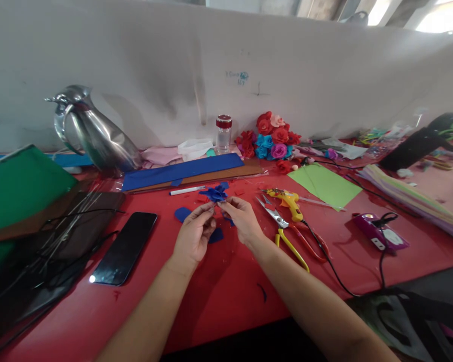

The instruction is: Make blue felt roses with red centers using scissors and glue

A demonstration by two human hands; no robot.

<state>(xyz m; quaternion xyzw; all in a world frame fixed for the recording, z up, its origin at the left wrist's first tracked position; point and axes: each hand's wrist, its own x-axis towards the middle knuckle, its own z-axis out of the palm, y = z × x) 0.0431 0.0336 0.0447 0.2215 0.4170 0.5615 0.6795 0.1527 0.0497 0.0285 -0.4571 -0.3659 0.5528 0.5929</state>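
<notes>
A blue paper flower [214, 193] is held up between the fingertips of both hands, above the red table. My left hand [196, 231] pinches it from below on the left, fingers curled. My right hand [241, 217] grips its lower right side with thumb and forefinger. Its base is hidden by my fingers. Loose blue petal pieces [181, 214] lie on the table around and beneath my hands. Right of my hands rest scissors [278, 219] with one yellow and one red handle, and beside them a yellow glue gun [290, 200].
A phone [126, 246] and dark folder [94, 201] lie left. Behind stand a steel jug [98, 130], a glass jar [223, 136] and paper roses [275, 138]. Blue sheet strips [181, 173], a marker [187, 190], green sheet [322, 185] and purple power socket [381, 234] surround the work area.
</notes>
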